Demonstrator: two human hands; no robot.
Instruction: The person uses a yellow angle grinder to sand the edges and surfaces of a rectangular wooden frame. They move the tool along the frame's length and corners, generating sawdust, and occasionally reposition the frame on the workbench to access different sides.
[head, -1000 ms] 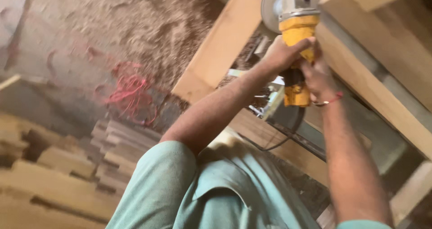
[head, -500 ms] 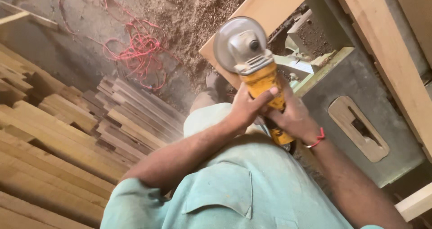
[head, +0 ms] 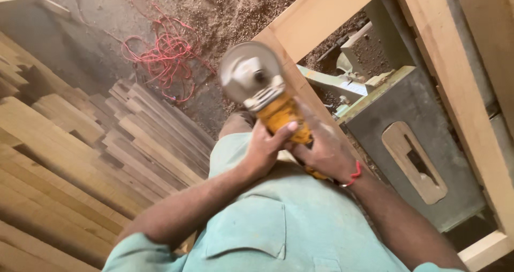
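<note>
Gripping the yellow angle grinder (head: 270,109) in front of the teal shirt (head: 278,224), the left hand (head: 266,149) and right hand (head: 321,153) both close fully round its body, disc guard tilted up-left. It looks heavy, rigid and front-weighted; the rear body, away from the disc, seems safest to hold. Stacked planks (head: 80,149) lie left of the grinder, a wooden frame (head: 455,90) right.

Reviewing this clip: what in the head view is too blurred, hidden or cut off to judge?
- Yellow angle grinder: its round grey disc guard is motion-blurred, so the disc's state is unclear.
- The grinder's rear end is hidden under the left hand and right hand.
- Pale wooden frame: cut off by the top and right edges.
- Stacked wooden planks: cut off at the left edge.
- Red tangled cord: its ends cannot be traced.
</note>
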